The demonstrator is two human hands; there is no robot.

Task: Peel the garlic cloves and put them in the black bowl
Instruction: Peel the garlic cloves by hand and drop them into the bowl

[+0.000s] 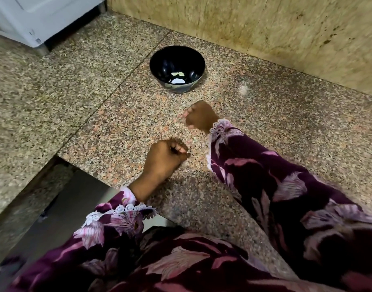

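Note:
The black bowl (pixel 157 60) stands on the speckled granite counter (pixel 96 85), near the back wall. A couple of pale peeled garlic cloves (pixel 177 73) lie at its bottom. My left hand (pixel 165 160) is curled into a fist low over the counter, in front of the bowl. No garlic shows in it, and its palm is hidden. My right hand (pixel 198 118) is blurred and hovers between the left hand and the bowl. Its fingers are curled too, with nothing visible in them.
A steel sink (pixel 65 207) is sunk into the counter at the lower left. A white appliance (pixel 44 17) stands at the back left. A beige stone wall (pixel 265 28) closes off the back and right. A pale speck (pixel 243 89) lies to the right of the bowl.

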